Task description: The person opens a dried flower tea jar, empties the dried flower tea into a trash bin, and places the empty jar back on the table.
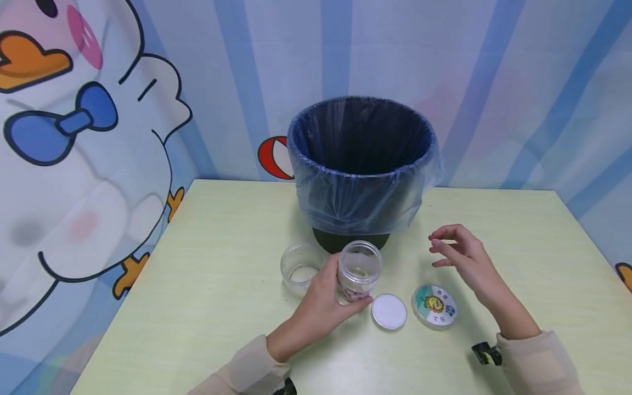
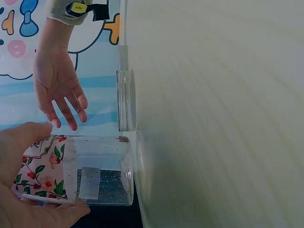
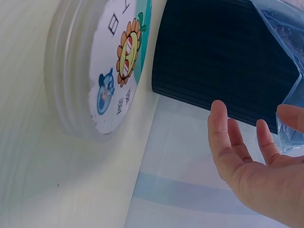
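My left hand [image 1: 321,307] grips a clear jar [image 1: 359,269] round its side, close over the table. The left wrist view shows the label [image 2: 45,166] on this jar, pink with flowers and green leaves. Beside it, to the left, a second clear container [image 1: 298,266] is partly hidden behind the hand. A small white lid [image 1: 389,311] lies flat just right of the left thumb. My right hand [image 1: 466,258] hovers over the table with loosely bent fingers and nothing in them. Below and left of it lies a round lid [image 1: 434,307] with a cartoon sunflower.
A black bin [image 1: 338,239] lined with a blue plastic bag [image 1: 360,203] stands behind the jars at the back of the pale table [image 1: 207,307]. A printed backdrop [image 1: 336,49] with blue stripes and a cartoon duck rises behind and left of the table.
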A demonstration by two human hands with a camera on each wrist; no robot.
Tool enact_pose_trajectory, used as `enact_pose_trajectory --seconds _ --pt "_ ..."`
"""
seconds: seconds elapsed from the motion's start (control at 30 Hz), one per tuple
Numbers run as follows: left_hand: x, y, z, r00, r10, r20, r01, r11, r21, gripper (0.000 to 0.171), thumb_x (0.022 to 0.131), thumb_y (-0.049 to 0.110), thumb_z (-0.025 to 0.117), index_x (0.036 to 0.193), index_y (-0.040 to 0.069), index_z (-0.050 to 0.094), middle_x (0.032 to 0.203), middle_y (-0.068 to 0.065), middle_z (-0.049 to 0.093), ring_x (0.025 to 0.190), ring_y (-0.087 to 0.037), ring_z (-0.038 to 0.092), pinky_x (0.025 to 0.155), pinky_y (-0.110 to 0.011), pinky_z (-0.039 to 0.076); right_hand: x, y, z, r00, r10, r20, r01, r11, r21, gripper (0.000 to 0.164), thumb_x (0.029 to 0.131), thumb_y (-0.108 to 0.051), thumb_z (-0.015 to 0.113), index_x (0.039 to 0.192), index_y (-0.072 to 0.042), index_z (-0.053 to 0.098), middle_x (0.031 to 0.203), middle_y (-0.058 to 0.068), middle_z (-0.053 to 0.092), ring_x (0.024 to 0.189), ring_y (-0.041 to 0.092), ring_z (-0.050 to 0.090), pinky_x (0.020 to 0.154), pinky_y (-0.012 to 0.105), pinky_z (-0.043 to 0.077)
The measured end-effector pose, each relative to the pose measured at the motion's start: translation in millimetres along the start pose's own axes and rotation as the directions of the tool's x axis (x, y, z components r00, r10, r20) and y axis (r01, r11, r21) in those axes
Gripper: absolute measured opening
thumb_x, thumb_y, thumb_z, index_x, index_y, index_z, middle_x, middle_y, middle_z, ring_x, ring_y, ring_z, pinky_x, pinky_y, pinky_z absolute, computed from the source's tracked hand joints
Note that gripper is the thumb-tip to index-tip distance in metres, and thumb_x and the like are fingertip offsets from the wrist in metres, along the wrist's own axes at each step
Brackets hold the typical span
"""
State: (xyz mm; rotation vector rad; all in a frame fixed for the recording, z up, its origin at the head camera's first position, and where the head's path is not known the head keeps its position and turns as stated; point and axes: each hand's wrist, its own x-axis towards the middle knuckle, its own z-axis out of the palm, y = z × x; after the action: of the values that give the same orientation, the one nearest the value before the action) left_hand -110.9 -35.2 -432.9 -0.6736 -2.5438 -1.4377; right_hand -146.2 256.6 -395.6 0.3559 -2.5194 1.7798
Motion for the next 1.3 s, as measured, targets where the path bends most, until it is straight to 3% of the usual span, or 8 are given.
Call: enact_pose_trajectory --seconds 0.7,1.0,1.3 --pt "-1.2 -3.9 -2.0 0.998 -0.053 0.021 0.053 0.999 -0.001 0.081 0.079 0.019 0.086 0.142 0.006 0.037 0.125 -0.008 0.059 0.119 -0.022 0.056 0.102 -0.043 0.044 -1.7 2.2 2.5 1.000 0.010 0.012 -0.010 1.000 0.004 0.032 0.104 -0.015 0.053 0.124 0.009 0.048 0.115 0.008 0.054 0.095 0.006 0.062 0.075 0.032 0.059" --pt "-2.5 -0.9 -2.8 0.993 -0.110 0.041 0.112 0.992 -0.059 0.090 0.082 0.021 0.083 0.150 0.010 0.025 0.134 -0.008 0.054 0.125 -0.021 0.051 0.106 -0.044 0.040 -2.3 4.7 4.0 1.000 0.012 0.021 -0.012 1.000 0.008 0.032 0.104 -0.015 0.053 0.124 0.009 0.048 0.116 0.008 0.054 0.095 0.007 0.062 0.075 0.031 0.058" --pt "-2.1 0.7 -2.8 0.992 -0.120 0.046 0.124 0.989 -0.083 0.096 0.081 0.019 0.084 0.153 0.013 0.020 0.137 -0.008 0.052 0.128 -0.021 0.049 0.108 -0.044 0.038 -3.3 4.6 3.0 1.000 0.011 0.018 -0.011 1.000 0.002 0.032 0.104 -0.015 0.053 0.124 0.009 0.048 0.116 0.009 0.054 0.095 0.006 0.062 0.075 0.031 0.059"
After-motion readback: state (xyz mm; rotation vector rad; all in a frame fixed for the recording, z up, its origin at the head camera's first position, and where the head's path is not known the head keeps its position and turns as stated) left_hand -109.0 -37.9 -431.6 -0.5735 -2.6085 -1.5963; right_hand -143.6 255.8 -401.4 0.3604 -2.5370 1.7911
